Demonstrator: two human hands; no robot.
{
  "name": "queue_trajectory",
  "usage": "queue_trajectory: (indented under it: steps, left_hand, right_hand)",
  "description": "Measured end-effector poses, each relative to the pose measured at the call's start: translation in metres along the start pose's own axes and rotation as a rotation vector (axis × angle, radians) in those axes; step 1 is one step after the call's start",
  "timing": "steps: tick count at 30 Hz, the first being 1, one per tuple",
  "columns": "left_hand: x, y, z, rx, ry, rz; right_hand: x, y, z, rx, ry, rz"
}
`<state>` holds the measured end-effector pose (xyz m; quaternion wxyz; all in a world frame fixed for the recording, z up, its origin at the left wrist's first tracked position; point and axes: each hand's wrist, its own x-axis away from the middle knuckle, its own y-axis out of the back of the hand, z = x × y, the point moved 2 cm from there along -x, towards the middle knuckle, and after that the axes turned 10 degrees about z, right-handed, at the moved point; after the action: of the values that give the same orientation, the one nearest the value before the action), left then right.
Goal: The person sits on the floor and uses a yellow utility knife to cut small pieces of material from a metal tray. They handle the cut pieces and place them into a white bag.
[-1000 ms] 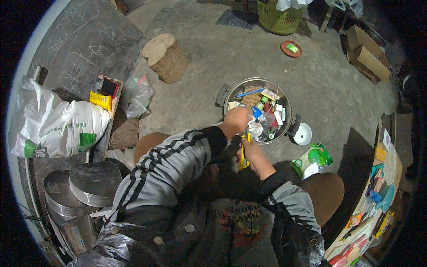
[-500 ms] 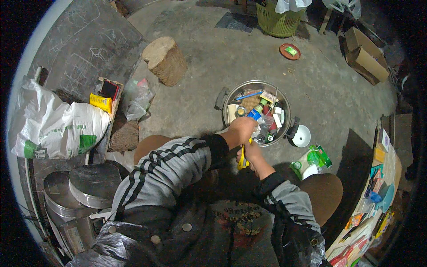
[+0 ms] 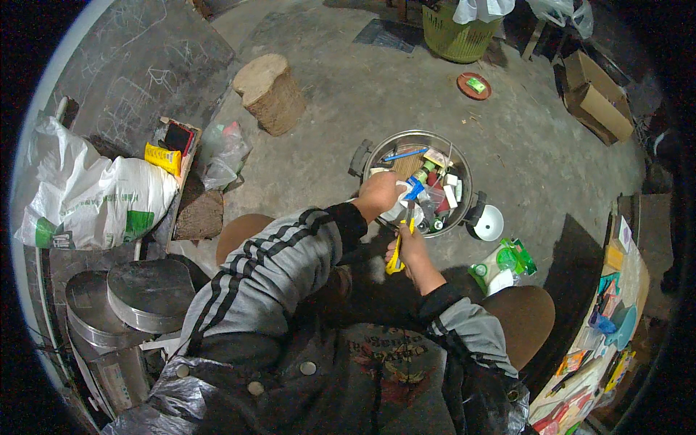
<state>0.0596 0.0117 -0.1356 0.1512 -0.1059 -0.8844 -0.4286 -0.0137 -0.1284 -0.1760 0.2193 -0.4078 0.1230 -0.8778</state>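
Observation:
My right hand (image 3: 413, 251) is closed round a yellow utility knife (image 3: 395, 259), its grey blade pointing up toward the near rim of a round metal pot (image 3: 465, 159). Over the pot's left side is my left hand (image 3: 378, 194), its fingers curled; whatever they may grip is hidden. Pale, whitish material (image 3: 394, 213) shows just beside and below that hand. Small items fill the pot: a blue stick (image 3: 406, 154), a blue piece (image 3: 414, 190), white boxes (image 3: 450, 196), and red and green things.
A white bowl (image 3: 489, 223) and a green-and-white packet (image 3: 510, 259) lie right of the pot. A tree stump (image 3: 272, 98) stands ahead left, a green basket (image 3: 457, 40) at the back. At the right are a cardboard box (image 3: 598, 98) and a cluttered table (image 3: 596, 362).
My left hand has moved left and slightly away from me, apart from the knife. The knife's blade now shows. My right hand has stayed nearly in place.

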Motion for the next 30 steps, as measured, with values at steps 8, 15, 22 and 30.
queue_trajectory:
  steps: [8,15,22,30]
  left_hand:
    - [0.002,0.005,0.002,-0.016,-0.031,-0.005]
    - [0.007,0.003,-0.008,-0.066,-0.048,0.012]
    - [0.006,-0.001,-0.007,-0.069,-0.076,0.02]
    - [0.008,-0.015,-0.01,-0.119,-0.096,0.057]
  right_hand:
    - [0.001,-0.004,0.001,0.035,0.009,0.019]
    - [0.001,-0.007,0.0,0.071,0.024,0.023]
    - [-0.006,-0.004,-0.007,0.064,-0.037,0.019]
    - [-0.019,-0.002,-0.018,0.081,-0.012,0.048]
